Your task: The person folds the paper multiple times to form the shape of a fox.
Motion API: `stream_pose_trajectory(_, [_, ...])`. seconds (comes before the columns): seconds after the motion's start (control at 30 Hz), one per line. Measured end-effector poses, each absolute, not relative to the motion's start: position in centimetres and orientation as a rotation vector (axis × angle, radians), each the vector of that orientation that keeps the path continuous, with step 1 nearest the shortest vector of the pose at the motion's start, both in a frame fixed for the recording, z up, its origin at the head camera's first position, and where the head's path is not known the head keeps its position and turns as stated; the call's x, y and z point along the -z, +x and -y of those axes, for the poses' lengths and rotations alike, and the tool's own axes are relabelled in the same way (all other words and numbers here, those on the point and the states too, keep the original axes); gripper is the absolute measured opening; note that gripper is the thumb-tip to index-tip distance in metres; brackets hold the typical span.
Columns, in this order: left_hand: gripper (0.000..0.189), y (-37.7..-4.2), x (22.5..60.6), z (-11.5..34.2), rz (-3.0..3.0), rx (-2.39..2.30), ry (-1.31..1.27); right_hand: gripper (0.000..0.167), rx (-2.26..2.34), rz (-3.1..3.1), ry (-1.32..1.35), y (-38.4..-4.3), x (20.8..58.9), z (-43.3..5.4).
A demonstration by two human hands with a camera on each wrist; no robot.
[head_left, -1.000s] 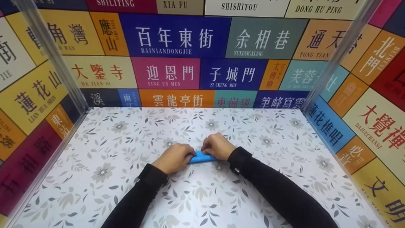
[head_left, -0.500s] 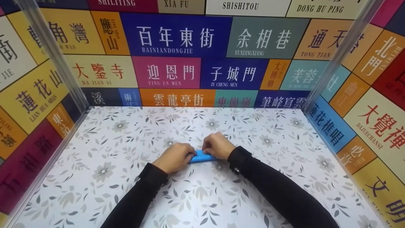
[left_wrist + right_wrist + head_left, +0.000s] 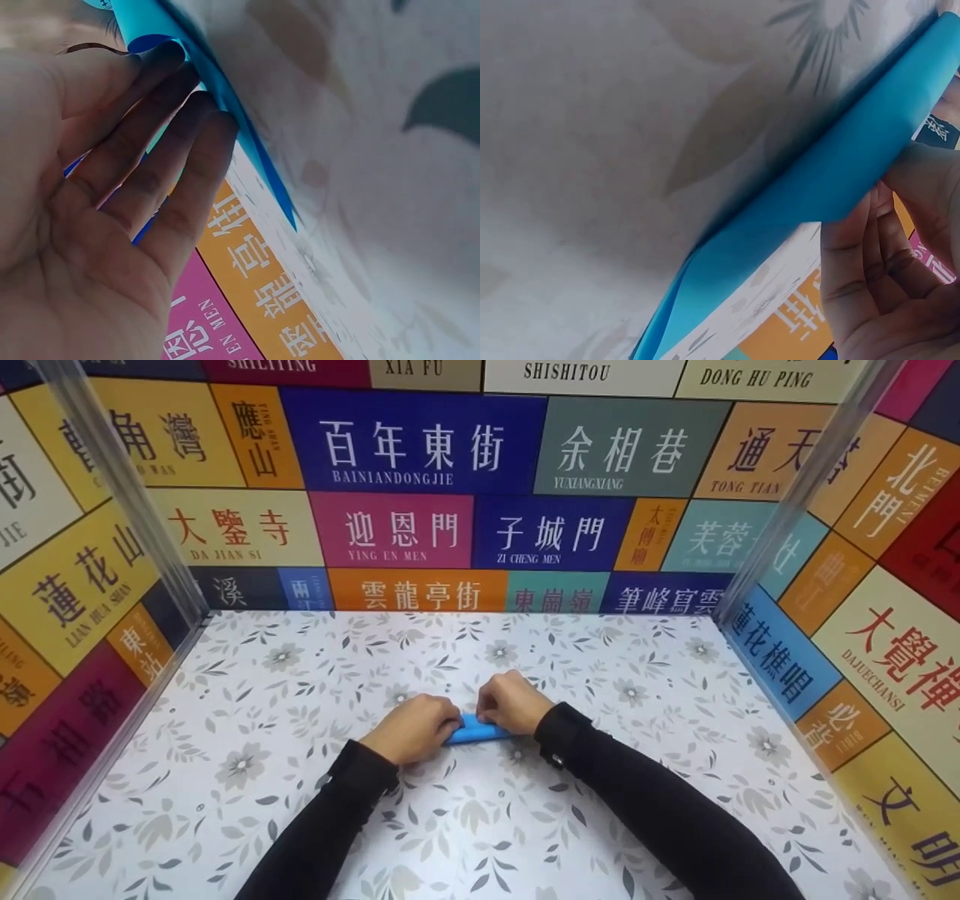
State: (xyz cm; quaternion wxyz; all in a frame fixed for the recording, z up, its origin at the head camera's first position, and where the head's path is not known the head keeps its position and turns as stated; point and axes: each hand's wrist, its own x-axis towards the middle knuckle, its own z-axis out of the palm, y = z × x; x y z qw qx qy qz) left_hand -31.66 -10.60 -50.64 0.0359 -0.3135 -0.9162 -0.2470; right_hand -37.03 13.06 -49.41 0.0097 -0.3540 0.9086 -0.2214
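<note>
A blue sheet of paper [image 3: 475, 730], rolled or folded into a narrow strip, lies on the patterned tabletop between both hands. My left hand [image 3: 420, 729] pinches its left end; in the left wrist view the fingertips [image 3: 214, 124] lie along the paper's edge [image 3: 244, 154], and a curled flap shows by the thumb. My right hand [image 3: 516, 705] holds the right part between thumb and fingers. From the right wrist view, the paper [image 3: 832, 165] bends over in a rounded fold, with one slanted corner beside the right fingers. Its underside is hidden.
White tabletop [image 3: 300, 825] with grey flowers and leaves stretches around the hands. Colourful panels with printed characters [image 3: 412, 442] enclose the back and both sides. Clear corner strips [image 3: 161, 540] stand where the walls meet.
</note>
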Motion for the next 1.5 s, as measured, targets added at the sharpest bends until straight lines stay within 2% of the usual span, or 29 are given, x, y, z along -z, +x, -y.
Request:
stream_pose_trajectory(0.6, [0.014,-32.4,49.5,10.5,2.878,0.77,-0.977,0.006,0.702,-2.842,-1.127,-37.3,49.8,-13.1])
stream_pose_trajectory(0.97, [0.004,-33.4,49.0,9.2,2.804,0.836,-1.175,0.007,0.708,-2.854,-1.163,-37.3,49.7,-13.2])
stream_pose_trajectory(1.5, [0.01,-33.4,50.1,8.0,2.82,0.923,-1.042,0.005,0.728,-2.834,-1.145,-37.2,49.5,-13.3])
